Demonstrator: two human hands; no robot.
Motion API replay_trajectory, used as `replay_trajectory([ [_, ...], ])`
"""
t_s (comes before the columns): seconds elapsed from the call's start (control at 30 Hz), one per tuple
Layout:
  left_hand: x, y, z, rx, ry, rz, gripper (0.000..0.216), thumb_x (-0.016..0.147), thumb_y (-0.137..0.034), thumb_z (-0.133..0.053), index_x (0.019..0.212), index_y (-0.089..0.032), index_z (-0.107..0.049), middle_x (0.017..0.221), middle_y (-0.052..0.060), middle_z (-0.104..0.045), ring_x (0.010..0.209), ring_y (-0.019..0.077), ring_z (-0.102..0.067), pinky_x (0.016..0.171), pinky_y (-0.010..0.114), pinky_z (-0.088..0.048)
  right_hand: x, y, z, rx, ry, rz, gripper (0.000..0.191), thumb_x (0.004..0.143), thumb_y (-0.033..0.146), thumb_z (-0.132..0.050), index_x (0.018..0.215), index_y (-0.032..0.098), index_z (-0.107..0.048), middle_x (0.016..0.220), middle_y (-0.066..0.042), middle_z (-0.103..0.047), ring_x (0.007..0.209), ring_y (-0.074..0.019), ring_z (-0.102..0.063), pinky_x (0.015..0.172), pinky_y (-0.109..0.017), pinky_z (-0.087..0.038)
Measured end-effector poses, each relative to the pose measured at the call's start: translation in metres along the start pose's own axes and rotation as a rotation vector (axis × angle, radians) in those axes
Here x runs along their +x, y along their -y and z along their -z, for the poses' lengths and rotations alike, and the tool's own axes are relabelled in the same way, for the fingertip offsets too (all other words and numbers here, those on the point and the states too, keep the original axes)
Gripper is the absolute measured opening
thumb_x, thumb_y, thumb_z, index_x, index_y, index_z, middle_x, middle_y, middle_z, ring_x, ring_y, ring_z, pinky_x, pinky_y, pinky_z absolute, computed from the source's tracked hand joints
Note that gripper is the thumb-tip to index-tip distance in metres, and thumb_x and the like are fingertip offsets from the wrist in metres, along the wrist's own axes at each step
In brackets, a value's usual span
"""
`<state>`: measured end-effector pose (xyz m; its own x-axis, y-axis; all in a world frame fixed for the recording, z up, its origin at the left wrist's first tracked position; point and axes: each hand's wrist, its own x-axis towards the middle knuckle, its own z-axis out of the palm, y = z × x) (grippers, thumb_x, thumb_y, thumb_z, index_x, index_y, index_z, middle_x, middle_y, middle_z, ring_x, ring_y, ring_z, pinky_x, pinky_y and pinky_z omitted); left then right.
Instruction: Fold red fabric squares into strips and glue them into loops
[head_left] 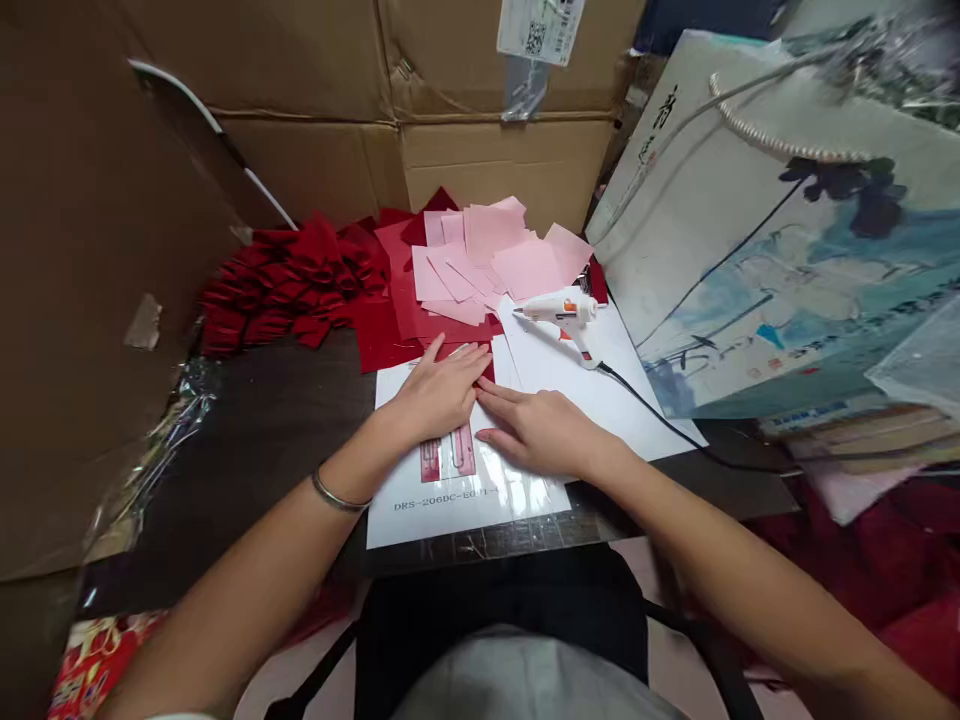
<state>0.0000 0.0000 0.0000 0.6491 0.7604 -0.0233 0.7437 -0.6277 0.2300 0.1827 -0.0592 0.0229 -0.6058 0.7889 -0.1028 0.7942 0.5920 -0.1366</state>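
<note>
Dark tabletop (247, 430) under papers (600, 390), cartons (300, 170) behind

"DRS-206DC" on white paper sheet (469, 515)

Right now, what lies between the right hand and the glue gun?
In the head view, a white paper sheet lies between the right hand and the glue gun.

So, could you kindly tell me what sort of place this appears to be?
Probably a small craft or packaging workshop: there are stacked cartons behind, a glue gun lying on a white sheet, and piles of cut red and pink pieces beside it.
</note>
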Motion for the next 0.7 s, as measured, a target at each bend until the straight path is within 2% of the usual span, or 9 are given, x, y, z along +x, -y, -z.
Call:
replay_trajectory([
  [0.07, 0.001, 0.003, -0.002, -0.022, -0.064, -0.064, 0.053, 0.091, -0.016, -0.034, 0.142, -0.012, -0.046, 0.149, 0.012, -0.045, 0.141, 0.0227, -0.039, 0.122, 0.052, -0.008, 0.001, 0.002, -0.002, -0.034, -0.004, -0.005, 0.059, 0.099, 0.046, -0.032, 0.147, 0.013, -0.04, 0.155, -0.008, -0.036, 0.095, -0.0297, -0.07, 0.068, -0.041, -0.053],
  [0.17, 0.001, 0.005, -0.002, -0.055, -0.233, -0.056, 0.05, 0.086, -0.012, -0.039, 0.133, -0.014, -0.055, 0.142, 0.009, -0.055, 0.135, 0.0221, -0.046, 0.121, 0.047, -0.015, 0.001, 0.005, -0.006, -0.069, -0.032, -0.032, 0.06, 0.099, 0.047, -0.033, 0.148, 0.013, -0.039, 0.156, -0.01, -0.034, 0.088, -0.028, -0.072, 0.064, -0.039, -0.051],
  [0.23, 0.001, 0.004, 0.0, -0.071, -0.369, 0.037, 0.045, 0.084, -0.011, -0.043, 0.126, -0.014, -0.06, 0.134, 0.009, -0.061, 0.126, 0.0236, -0.052, 0.114, 0.044, -0.03, 0.0, 0.006, -0.011, -0.076, -0.062, -0.06, 0.059, 0.099, 0.048, -0.032, 0.148, 0.015, -0.04, 0.156, -0.01, -0.034, 0.083, -0.0262, -0.072, 0.061, -0.038, -0.05],
  [0.3, 0.0, 0.003, 0.001, -0.07, -0.446, 0.167, 0.036, 0.087, -0.017, -0.046, 0.118, -0.014, -0.064, 0.122, 0.01, -0.066, 0.113, 0.0276, -0.056, 0.098, 0.043, -0.041, -0.004, 0.006, -0.016, -0.054, -0.097, -0.063, 0.057, 0.099, 0.048, -0.032, 0.147, 0.018, -0.042, 0.156, -0.008, -0.036, 0.079, -0.0238, -0.072, 0.058, -0.037, -0.049],
  [0.43, 0.001, -0.001, 0.0, -0.064, -0.467, 0.304, 0.029, 0.094, -0.034, -0.045, 0.098, -0.016, -0.068, 0.101, 0.012, -0.067, 0.096, 0.031, -0.056, 0.081, 0.045, -0.04, -0.011, 0.005, -0.021, 0.134, -0.237, -0.019, 0.05, 0.097, 0.042, -0.041, 0.141, 0.02, -0.049, 0.152, -0.005, -0.044, 0.087, -0.0212, -0.071, 0.063, -0.034, -0.049],
  [0.5, 0.002, -0.002, -0.003, -0.073, -0.455, 0.337, 0.028, 0.093, -0.038, -0.048, 0.092, -0.017, -0.067, 0.097, 0.011, -0.066, 0.091, 0.0301, -0.055, 0.08, 0.044, -0.039, -0.01, 0.001, -0.019, 0.306, -0.356, -0.073, 0.043, 0.095, 0.037, -0.046, 0.132, 0.018, -0.058, 0.138, -0.007, -0.059, 0.097, -0.0215, -0.068, 0.072, -0.033, -0.049],
  [0.57, 0.003, -0.003, -0.005, -0.084, -0.434, 0.353, 0.028, 0.091, -0.042, -0.052, 0.086, -0.018, -0.064, 0.093, 0.011, -0.065, 0.088, 0.0289, -0.054, 0.078, 0.043, -0.038, -0.002, -0.005, -0.014, 0.487, -0.432, -0.247, 0.034, 0.091, 0.036, -0.052, 0.115, 0.017, -0.066, 0.109, -0.008, -0.073, 0.092, -0.0217, -0.066, 0.077, -0.034, -0.047],
  [0.63, 0.004, -0.003, -0.007, -0.096, -0.415, 0.358, 0.028, 0.088, -0.045, -0.056, 0.081, -0.019, -0.061, 0.089, 0.009, -0.064, 0.086, 0.0281, -0.054, 0.078, 0.042, -0.038, 0.013, -0.014, -0.007, 0.668, -0.383, -0.475, 0.028, 0.086, 0.04, -0.059, 0.1, 0.018, -0.069, 0.081, -0.006, -0.073, 0.073, -0.02, -0.063, 0.072, -0.036, -0.044],
  [0.7, 0.004, -0.003, -0.008, -0.106, -0.402, 0.355, 0.028, 0.087, -0.047, -0.058, 0.08, -0.019, -0.059, 0.088, 0.008, -0.063, 0.086, 0.0282, -0.054, 0.078, 0.042, -0.038, 0.032, -0.023, -0.001, 0.743, -0.337, -0.531, 0.028, 0.086, 0.043, -0.058, 0.087, 0.017, -0.068, 0.063, -0.004, -0.067, 0.061, -0.0181, -0.058, 0.064, -0.035, -0.041],
])
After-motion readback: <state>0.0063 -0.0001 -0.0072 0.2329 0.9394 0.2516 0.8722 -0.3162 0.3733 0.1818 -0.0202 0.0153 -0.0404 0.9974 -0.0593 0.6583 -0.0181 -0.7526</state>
